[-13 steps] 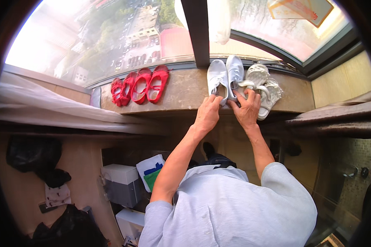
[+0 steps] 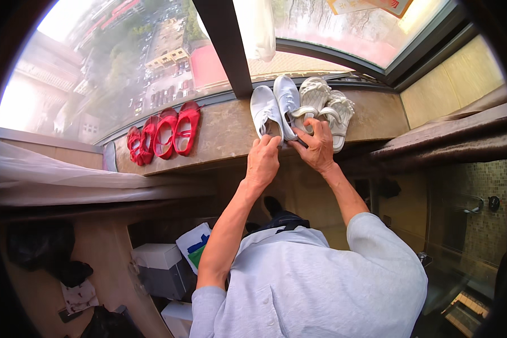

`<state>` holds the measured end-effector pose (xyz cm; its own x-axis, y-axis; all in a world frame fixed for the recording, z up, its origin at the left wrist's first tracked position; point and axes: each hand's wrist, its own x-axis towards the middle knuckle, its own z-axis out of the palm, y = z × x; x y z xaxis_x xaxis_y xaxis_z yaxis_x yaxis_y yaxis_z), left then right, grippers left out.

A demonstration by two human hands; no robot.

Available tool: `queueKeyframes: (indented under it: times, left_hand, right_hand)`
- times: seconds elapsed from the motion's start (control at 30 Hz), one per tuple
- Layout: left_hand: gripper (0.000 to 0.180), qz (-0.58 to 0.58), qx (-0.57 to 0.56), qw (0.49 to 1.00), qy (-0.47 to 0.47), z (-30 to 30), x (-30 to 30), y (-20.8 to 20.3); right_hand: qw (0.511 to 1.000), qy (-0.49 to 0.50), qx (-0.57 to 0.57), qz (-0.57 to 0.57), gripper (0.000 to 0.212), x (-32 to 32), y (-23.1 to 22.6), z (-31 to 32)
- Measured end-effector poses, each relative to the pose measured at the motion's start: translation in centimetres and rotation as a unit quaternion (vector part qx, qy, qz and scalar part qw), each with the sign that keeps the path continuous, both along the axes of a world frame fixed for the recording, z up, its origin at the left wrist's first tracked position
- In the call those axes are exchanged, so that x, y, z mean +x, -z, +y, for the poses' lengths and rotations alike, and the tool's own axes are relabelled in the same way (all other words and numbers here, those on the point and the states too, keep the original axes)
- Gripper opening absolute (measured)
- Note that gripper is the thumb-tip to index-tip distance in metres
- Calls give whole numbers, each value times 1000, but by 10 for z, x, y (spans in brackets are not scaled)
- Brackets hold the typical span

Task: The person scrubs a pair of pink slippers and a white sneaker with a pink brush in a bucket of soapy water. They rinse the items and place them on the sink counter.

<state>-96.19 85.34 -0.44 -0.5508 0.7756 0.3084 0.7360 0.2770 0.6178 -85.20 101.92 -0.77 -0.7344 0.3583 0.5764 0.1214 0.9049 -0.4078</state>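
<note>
Two white lace-up sneakers stand side by side on a stone window sill, heels toward me. My left hand (image 2: 263, 162) has its fingers closed at the heel of the left sneaker (image 2: 263, 106). At the heel of the right sneaker (image 2: 287, 97) is my right hand (image 2: 319, 149), thumb and forefinger bent against it; the exact grip is partly hidden. Touching close on the right, a pair of white strapped sandals (image 2: 342, 110) lies on the sill, and the right hand's other fingers overlap the nearer straps.
Several red strapped shoes (image 2: 167, 134) stand in a row farther left on the sill (image 2: 219, 127). Dark window frame bars (image 2: 224, 45) rise behind. Curtains hang at both sides, with a sheer white curtain (image 2: 96, 177) at left. Below left are a grey-white box (image 2: 160, 273) and black bags (image 2: 39, 245).
The whole view has turned slightly, so the sill and shoes sit farther left. Both hands stay at the sneakers' heels, and the shoes keep their places on the sill.
</note>
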Motion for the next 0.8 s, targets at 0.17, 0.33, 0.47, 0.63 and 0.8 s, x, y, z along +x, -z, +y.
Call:
queueKeyframes:
  times: [0.17,0.33,0.47,0.63,0.8]
  left_hand:
    - [32,-19,19,1000,10,-6,3,-3]
    - [34,-30,-10,999,9,-7,5,-11]
    - [34,-18,1,1000,1,-7,3,-3]
    - [36,-26,19,999,-10,-8,3,-2]
    - [36,-25,20,999,-13,-6,5,0]
  right_hand:
    - [998,-33,-12,-49,48,7,-13,6]
    - [995,32,20,-95,51,-2,-18,-7]
    - [993,47,28,-103,54,-3,-12,-9]
    - [990,40,85,-108,58,5,-13,-7]
    - [991,36,101,-86,58,4,-4,0]
